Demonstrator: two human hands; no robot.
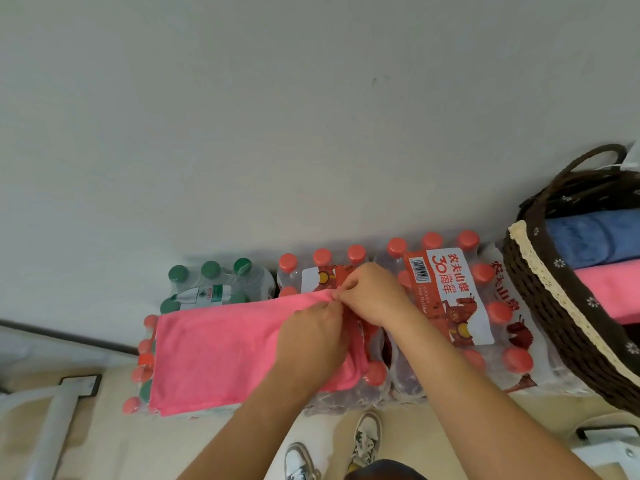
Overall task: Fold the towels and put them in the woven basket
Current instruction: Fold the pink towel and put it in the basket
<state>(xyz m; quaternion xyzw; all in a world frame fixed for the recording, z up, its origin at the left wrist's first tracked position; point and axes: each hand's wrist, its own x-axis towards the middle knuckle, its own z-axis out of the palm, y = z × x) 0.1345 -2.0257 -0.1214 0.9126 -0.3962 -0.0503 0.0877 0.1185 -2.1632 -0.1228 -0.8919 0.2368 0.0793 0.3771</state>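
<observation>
Pink towel (214, 351) lies spread on top of the shrink-wrapped packs of red-capped bottles (450, 306), with its near edge at the front edge of the packs. The left hand (311, 341) and the right hand (372, 296) meet at the towel's far right corner. Both pinch the cloth there, fingertips close together. The rest of the towel is unheld.

Probable faults from this state:

- Skewed fold. With the grip on one corner only, the free corners can lag or twist when the cloth is carried over.
- Snagging. The bottle caps form an uneven bed, so the cloth may catch and bunch.
- Drop. The near edge has no margin, and a pull toward the person could slide the towel onto the floor (104, 445).

A pack of green-capped bottles (207, 285) stands behind the towel. The woven basket (540, 306) sits at the right, well apart from the hands, holding a blue towel (595, 237) and a folded pink towel (609, 289). A loose fold may open on the way there.
</observation>
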